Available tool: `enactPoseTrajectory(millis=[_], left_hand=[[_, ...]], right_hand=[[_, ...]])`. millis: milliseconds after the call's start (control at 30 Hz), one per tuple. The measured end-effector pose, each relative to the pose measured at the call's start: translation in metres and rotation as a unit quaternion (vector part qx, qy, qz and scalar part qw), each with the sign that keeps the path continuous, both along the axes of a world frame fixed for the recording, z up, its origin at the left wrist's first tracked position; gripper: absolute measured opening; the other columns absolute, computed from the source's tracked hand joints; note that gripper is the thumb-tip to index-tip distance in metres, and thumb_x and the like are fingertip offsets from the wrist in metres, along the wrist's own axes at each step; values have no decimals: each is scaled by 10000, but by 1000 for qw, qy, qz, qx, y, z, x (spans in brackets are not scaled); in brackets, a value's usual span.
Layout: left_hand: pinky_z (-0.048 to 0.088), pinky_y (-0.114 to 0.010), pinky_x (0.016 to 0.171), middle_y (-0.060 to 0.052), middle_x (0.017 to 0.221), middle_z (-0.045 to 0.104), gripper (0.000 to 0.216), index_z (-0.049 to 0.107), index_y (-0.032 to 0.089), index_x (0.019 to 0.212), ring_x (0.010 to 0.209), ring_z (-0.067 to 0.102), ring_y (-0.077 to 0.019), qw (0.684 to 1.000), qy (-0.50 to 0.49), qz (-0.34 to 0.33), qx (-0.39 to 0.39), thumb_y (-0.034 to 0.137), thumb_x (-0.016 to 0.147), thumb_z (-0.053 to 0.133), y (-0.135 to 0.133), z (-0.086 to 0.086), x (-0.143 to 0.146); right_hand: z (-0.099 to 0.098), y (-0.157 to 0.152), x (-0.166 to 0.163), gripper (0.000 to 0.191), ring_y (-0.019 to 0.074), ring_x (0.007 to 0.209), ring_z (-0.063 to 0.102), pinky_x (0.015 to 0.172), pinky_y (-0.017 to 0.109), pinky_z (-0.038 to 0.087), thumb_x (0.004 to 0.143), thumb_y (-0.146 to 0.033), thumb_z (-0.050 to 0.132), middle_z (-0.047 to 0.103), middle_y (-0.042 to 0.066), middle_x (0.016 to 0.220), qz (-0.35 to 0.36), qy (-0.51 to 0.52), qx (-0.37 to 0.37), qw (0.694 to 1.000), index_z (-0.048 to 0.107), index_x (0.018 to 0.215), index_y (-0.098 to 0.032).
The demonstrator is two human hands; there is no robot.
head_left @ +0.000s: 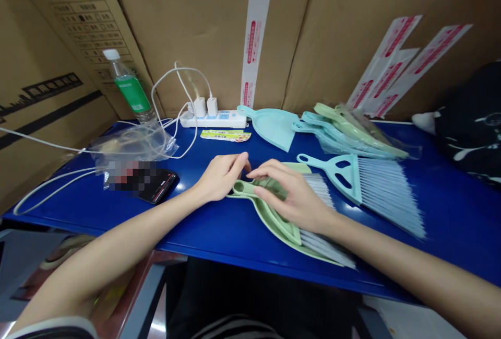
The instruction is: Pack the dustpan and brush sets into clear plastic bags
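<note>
A light green hand brush [289, 228] with pale bristles lies on a matching green dustpan [270, 226] near the table's front edge, their handles pointing left. My left hand [221, 176] is at the handle end, its fingers curled against the dustpan's handle; the fingertips are partly hidden. Over the brush lies my right hand [295, 198], with the thumb on the near side and the fingers bent round the far side. Just to the right lies a light blue brush [344, 178], which neither hand touches.
Behind are a blue dustpan [274, 124] and several bagged dustpan sets [352, 130]. A power strip [230, 118], white cables, a green-labelled bottle [133, 93], a phone [158, 185] and a plastic bag [129, 143] occupy the left. Cardboard [211, 31] walls the back; dark fabric [473, 119] sits right.
</note>
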State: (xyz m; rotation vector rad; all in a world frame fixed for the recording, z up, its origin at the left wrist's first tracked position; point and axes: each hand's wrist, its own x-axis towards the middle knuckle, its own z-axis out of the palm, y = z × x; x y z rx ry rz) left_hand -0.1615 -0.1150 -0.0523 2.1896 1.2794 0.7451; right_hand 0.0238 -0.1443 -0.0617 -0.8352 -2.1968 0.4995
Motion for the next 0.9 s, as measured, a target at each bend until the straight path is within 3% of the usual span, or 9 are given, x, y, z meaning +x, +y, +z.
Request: enactPoseTrajectory(millis=[133,200,300,433,533,700,900], left_hand=[[383,-243,604,9,626,593,504,637,169,743,594,543,-133,997,26,-33,-59,442,962,275,1,7,-6],[380,-233,579,21,615,575,471,630,169,759,562,523,-119,992,40,-61,-98,456,953,312,0,10,-10],[354,-214,533,50,591,500,400,593,169,766,522,464,-95,985,37,-105,-134,474,924,389,-2,11,-12],[354,-194,512,58,633,469,322,524,169,733,538,412,-75,978,5,-145,-151,437,897,457,-4,7,-11],[398,-192,480,61,647,464,290,500,172,762,512,449,-71,966,-30,-153,-207,428,896,472,-2,4,-11],[411,-195,450,50,598,569,314,499,163,846,420,510,-69,916,-70,-188,-348,470,907,524,3,4,-14],[330,-171,400,56,558,579,305,551,137,860,382,488,-51,897,-89,-201,-384,439,901,574,5,5,-15]], right_hand=[[11,2,21,382,294,1200,527,976,521,450,963,-402,418,600,153,1246,20,-136,17,990,597,1235,-201],[11,3,33,551,364,1383,327,1049,621,347,942,-521,430,437,174,1466,22,-233,15,972,496,1388,-203],[3,6,39,717,361,1451,119,1107,640,235,944,-604,361,224,162,1581,40,-299,-6,953,258,1529,-203],[-8,9,30,744,313,1451,35,1139,623,139,964,-612,278,137,148,1592,56,-281,-6,958,101,1556,-198],[-10,10,24,750,309,1449,24,1133,640,92,966,-621,237,137,160,1585,66,-267,-3,961,119,1552,-168],[-11,12,21,744,312,1452,53,1125,654,78,969,-613,231,168,171,1577,76,-257,16,963,146,1546,-153],[-13,13,20,752,322,1452,51,1118,667,87,960,-622,277,165,173,1574,78,-256,18,963,151,1546,-167]])
